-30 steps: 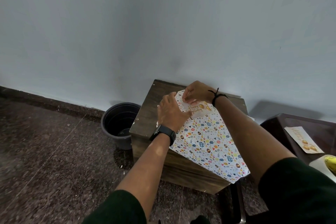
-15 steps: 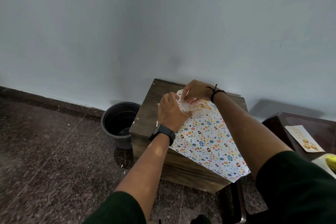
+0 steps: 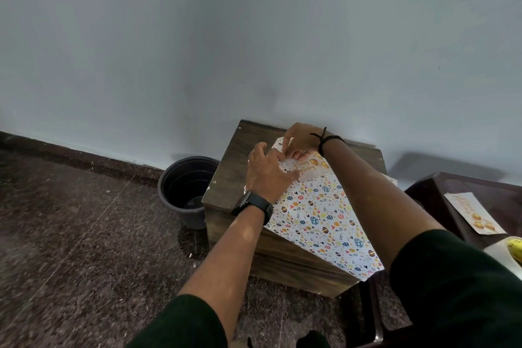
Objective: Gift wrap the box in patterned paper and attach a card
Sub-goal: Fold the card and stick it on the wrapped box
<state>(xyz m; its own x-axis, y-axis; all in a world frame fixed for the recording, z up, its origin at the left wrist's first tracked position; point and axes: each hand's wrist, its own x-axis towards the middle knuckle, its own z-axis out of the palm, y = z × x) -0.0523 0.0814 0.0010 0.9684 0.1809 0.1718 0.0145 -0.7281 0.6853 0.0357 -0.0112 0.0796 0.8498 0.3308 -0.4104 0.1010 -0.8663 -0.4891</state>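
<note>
A flat box wrapped in white paper with coloured egg patterns [image 3: 319, 215] lies on a dark wooden stool [image 3: 226, 178], its near corner hanging over the front edge. A white card with gold lettering and balloons [image 3: 306, 168] lies on the far end of the wrapped box. My left hand [image 3: 267, 175], a black watch on its wrist, rests on the card's left side. My right hand [image 3: 302, 140] has its fingers curled down onto the card's far edge; what the fingertips pinch is hidden.
A black plastic bucket [image 3: 183, 189] stands on the speckled floor left of the stool, against the wall. A dark side table [image 3: 480, 192] at the right carries a second gold-printed card [image 3: 473, 212] and something yellow [image 3: 515, 247] at the frame edge.
Both hands stay on the card. My right hand has shifted slightly further toward the card's far edge, its fingers curling down more; the box has not moved.
</note>
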